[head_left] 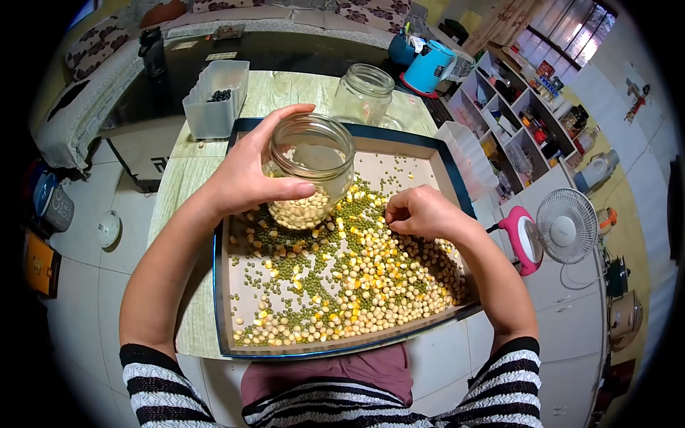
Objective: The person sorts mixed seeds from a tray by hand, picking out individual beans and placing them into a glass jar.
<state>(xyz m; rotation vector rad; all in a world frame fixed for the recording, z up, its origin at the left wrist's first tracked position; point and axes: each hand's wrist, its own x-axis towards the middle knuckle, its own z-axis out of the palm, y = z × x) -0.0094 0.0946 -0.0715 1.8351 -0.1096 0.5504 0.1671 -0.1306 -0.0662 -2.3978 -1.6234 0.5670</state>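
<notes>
My left hand (253, 167) is wrapped round a glass jar (314, 153), holding it above a shallow box (220, 285) with a dark blue rim. Pale soybeans (303, 209) fill the lower part of the jar, whose mouth is uncovered. In the box lie mixed soybeans, yellow corn kernels (367, 279) and small green mung beans (289, 267), with more soybeans toward the near right. My right hand (421, 212) is just above the beans, right of the jar, its fingertips pinched together. Whatever sits between those fingertips is hidden.
Behind the box stands a second glass jar (364, 93). A translucent plastic container (214, 107) with dark beans is at the table's back left, and another plastic container (467, 157) is at the right. Beyond are a blue kettle (430, 66) and a white fan (566, 228).
</notes>
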